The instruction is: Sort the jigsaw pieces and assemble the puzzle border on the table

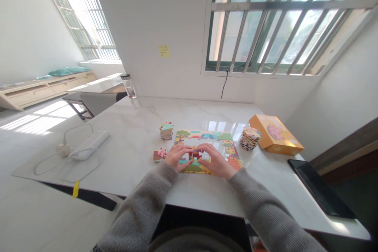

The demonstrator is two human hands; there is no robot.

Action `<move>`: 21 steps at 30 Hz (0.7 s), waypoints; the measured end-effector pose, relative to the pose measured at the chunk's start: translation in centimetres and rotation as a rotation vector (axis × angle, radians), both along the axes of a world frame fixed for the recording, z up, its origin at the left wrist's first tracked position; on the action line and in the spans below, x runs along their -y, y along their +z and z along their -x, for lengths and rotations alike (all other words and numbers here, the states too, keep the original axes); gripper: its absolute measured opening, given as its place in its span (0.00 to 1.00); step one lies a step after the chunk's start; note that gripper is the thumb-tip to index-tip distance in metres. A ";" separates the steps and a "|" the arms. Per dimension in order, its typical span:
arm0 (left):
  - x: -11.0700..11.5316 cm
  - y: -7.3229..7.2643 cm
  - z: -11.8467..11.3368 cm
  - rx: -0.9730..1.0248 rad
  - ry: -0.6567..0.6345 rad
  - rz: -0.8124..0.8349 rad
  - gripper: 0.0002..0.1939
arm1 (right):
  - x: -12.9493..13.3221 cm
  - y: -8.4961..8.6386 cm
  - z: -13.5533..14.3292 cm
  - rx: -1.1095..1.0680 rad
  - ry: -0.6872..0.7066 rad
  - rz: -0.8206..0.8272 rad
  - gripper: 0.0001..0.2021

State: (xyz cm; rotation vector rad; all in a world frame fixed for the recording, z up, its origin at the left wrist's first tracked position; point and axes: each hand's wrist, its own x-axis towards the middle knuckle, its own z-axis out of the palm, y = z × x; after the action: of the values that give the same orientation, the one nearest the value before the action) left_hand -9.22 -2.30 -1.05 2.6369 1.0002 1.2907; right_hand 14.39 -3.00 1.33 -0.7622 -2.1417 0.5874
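My left hand (178, 157) and my right hand (217, 161) meet over the near side of a colourful jigsaw puzzle (226, 137). Between their curved fingers is a red and dark puzzle piece (195, 154), gripped from both sides. The puzzle's outer frame is joined, with the white table showing through the middle. Left of my left hand lie loose pieces with a pink pig figure (162, 152). Behind them stands a stack of puzzle pieces (166, 131). A taller stack of pieces (250, 138) rises to the right. My palms hide part of the puzzle's lower edge.
An orange box (277, 134) sits at the right, with a black tablet-like slab (320, 187) nearer the edge. A white power strip (90, 145) with looping cable lies at the left. A clear bottle (128, 86) stands at the table's (132, 134) far left corner.
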 end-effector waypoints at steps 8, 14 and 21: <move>-0.2 -0.3 0.1 0.052 0.080 -0.131 0.13 | 0.7 -0.1 1.9 -0.377 0.010 0.638 0.23; 0.6 0.5 -0.2 0.042 0.033 -0.109 0.13 | 0.6 0.2 1.9 -0.394 -0.060 0.626 0.17; 0.9 1.0 -0.1 0.020 -0.063 0.012 0.22 | 0.2 0.2 1.1 -0.378 -0.028 0.621 0.14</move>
State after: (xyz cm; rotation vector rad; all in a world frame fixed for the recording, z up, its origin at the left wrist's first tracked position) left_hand -9.17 -3.22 -0.09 2.6188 0.9122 1.2908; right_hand 13.24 -3.18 1.50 -0.9136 -1.5994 1.3009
